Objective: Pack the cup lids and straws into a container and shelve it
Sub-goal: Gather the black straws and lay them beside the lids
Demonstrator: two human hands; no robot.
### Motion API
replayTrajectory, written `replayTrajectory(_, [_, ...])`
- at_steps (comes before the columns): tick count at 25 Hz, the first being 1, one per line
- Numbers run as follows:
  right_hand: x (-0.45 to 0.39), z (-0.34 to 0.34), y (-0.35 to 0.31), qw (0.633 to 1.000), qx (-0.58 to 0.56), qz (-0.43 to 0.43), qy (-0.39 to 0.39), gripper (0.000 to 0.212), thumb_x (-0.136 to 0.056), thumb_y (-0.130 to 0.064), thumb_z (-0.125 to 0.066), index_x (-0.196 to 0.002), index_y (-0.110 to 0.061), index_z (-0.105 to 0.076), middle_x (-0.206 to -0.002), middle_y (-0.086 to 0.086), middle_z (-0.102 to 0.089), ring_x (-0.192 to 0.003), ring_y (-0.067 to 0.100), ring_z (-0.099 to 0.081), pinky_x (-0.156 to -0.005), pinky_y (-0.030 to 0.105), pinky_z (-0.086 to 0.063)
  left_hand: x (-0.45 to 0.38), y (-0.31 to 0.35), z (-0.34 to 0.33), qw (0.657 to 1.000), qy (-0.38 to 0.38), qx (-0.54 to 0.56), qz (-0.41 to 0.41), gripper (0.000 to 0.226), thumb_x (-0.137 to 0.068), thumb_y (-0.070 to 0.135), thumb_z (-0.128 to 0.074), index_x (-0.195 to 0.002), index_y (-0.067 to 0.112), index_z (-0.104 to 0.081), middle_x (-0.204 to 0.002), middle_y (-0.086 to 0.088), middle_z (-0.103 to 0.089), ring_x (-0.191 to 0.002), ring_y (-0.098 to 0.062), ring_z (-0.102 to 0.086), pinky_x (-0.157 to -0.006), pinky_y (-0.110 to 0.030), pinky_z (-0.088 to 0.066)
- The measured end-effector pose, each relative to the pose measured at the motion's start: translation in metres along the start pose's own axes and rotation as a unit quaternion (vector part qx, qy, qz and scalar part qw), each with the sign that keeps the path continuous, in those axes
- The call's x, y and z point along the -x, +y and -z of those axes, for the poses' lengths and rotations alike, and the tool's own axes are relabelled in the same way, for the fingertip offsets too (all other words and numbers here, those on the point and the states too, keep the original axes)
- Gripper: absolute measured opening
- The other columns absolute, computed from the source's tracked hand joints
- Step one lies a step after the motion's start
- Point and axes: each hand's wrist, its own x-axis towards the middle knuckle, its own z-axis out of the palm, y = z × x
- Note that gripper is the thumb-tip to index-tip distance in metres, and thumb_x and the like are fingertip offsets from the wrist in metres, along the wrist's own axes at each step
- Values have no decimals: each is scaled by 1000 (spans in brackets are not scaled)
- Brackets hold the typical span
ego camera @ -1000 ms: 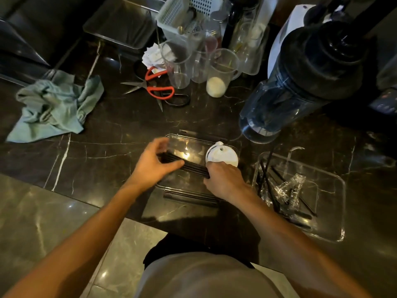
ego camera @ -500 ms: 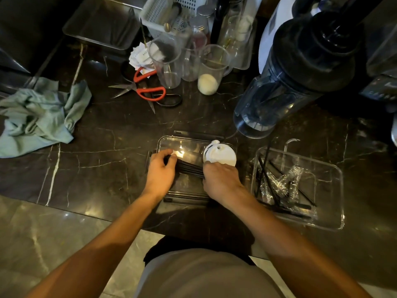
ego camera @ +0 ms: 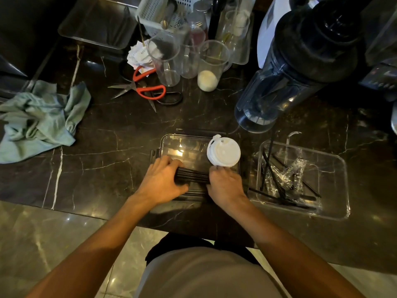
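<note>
Straws going into the container at the bench's near edge

Left hand and right hand each grip an end of the black straws, laying them in the clear container; cup lids already sit inside. Closing and shelving remain.

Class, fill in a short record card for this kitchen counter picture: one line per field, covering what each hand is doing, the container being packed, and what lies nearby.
Left hand: grips one end of the bundle of black straws
Right hand: grips the other end of the bundle
Container being packed: clear rectangular container, under the hands
Cup lids: white cup lids at the container's right end
Second clear tray: to the right, holds loose black straws and plastic wrappers
Behind: orange-handled scissors, blender jug
Left: green cloth
</note>
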Motion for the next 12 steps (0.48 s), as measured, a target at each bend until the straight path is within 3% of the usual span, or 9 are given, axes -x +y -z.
replayTrajectory(3, [2, -1, 7, 999, 28, 16, 13, 28, -90, -23, -71, -114, -10, -65, -110, 9, -71, -105, 27, -67, -84, 38, -54, -4, 4, -2, 995, 2, -89, -45, 49, -84, 46, -71, -128, 27, -59, -129, 1, -47, -122, -21, -44, -108, -39, -38])
replayTrajectory(12, [16, -1, 18, 996, 69, 54, 33, 31, -96, -25, -64, -123, -11, -60, -118, 10, -67, -112, 28, -64, -90, 39, -52, -18, 14, -10, 986, -3, -145, -83, 56, -83, 49, -70, -133, 29, -56, -128, 1, -52, -120, -21, -48, -107, -40, -36])
